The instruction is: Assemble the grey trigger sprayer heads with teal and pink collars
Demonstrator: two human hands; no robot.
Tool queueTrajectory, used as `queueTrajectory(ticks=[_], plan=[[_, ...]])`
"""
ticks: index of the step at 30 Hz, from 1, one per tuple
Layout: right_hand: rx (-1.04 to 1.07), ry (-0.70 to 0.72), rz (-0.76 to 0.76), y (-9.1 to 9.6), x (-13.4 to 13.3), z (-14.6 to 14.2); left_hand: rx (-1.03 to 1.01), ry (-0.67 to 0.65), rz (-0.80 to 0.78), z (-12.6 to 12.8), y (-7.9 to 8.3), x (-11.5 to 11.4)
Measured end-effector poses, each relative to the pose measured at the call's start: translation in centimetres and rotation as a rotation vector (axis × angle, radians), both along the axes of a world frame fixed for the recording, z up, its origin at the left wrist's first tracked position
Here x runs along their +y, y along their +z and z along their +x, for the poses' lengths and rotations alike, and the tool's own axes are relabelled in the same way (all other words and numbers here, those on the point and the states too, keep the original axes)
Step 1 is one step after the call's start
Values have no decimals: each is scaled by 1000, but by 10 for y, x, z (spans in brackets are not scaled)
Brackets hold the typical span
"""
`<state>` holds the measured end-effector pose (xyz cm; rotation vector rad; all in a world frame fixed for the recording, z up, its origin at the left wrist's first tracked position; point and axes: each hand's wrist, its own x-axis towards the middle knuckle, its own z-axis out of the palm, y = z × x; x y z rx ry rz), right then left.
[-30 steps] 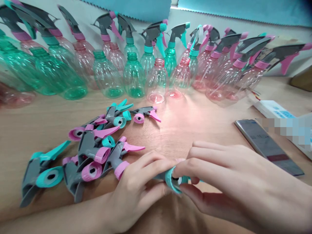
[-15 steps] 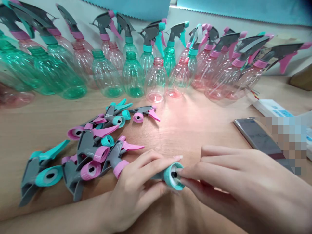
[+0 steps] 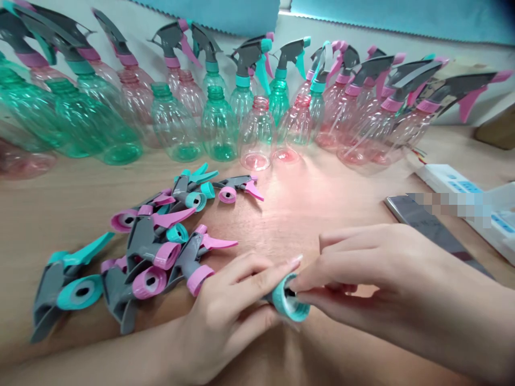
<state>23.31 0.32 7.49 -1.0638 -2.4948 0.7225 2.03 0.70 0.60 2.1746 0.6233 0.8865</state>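
Observation:
My left hand (image 3: 225, 311) is closed round a grey spray head with a teal screw cap (image 3: 287, 303), its open cap end facing the camera. My right hand (image 3: 374, 279) has its thumb and forefinger pinched at the cap's opening; whether they hold anything small there is hidden. Both hands rest low over the wooden table (image 3: 322, 198) near its front edge. To the left of my left hand lies a pile of loose spray heads (image 3: 153, 241) in grey with pink or teal caps and triggers.
Rows of clear green and pink bottles (image 3: 217, 123) stand along the back, several with spray heads fitted, some without. A dark phone (image 3: 426, 222) and a white power strip (image 3: 446, 179) lie at the right. A blue cloth hangs behind.
My right hand has pulled back a little and closed into a pinch at the cap's opening. The teal cap has tilted slightly and sits a bit lower and to the right.

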Motion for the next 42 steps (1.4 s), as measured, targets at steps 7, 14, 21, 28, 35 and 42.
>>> queueTrajectory(ticks=[7, 14, 21, 28, 35, 42], plan=[[-56, 3, -40, -4, -2, -4, 5, 17, -19, 3, 6, 2], [-102, 28, -56, 4, 1, 3, 27, 38, -16, 2, 4, 2], [-102, -21, 44, 10, 5, 12, -37, 45, 23, 2, -2, -1], [-63, 38, 68, 3, 1, -5, -71, 180, -176, 2, -11, -4], [-69, 15, 35, 4, 2, -2, -14, 227, -74, 3, -12, -4], [-442, -241, 453, 16, 38, 55, 66, 231, 93, 8, 0, -3]])
